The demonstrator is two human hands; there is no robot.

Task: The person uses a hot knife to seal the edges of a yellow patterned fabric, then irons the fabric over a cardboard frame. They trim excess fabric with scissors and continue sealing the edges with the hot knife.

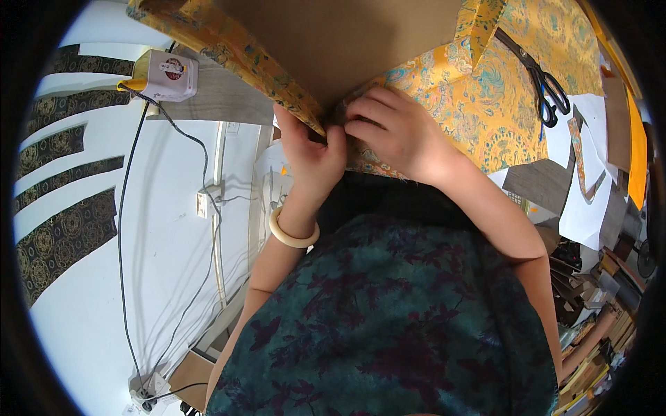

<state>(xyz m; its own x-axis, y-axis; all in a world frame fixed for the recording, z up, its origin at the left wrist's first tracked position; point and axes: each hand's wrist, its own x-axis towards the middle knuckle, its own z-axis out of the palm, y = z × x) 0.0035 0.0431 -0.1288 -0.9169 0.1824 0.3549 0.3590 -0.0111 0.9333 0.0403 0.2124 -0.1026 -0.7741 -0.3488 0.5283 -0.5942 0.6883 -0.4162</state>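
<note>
A shallow box with a plain brown board inside (340, 41) and low walls stands tilted at the top of the view. Yellow patterned brocade fabric (479, 118) covers its walls and spreads out to the right. My left hand (312, 152), with a pale bangle on its wrist, is closed around the end of the left wall (257, 66) at the near corner. My right hand (399, 132) has its fingers curled at the same corner, pinching the fabric edge. The fingertips of both hands nearly meet, and what lies exactly between them is hidden.
Black-handled scissors (541, 83) lie on the fabric at the right, near white paper (590, 208) and a fabric strip (579, 152). A white and yellow box-shaped device (170, 75) with a cord stands at the left. Stacked materials (596, 333) fill the lower right.
</note>
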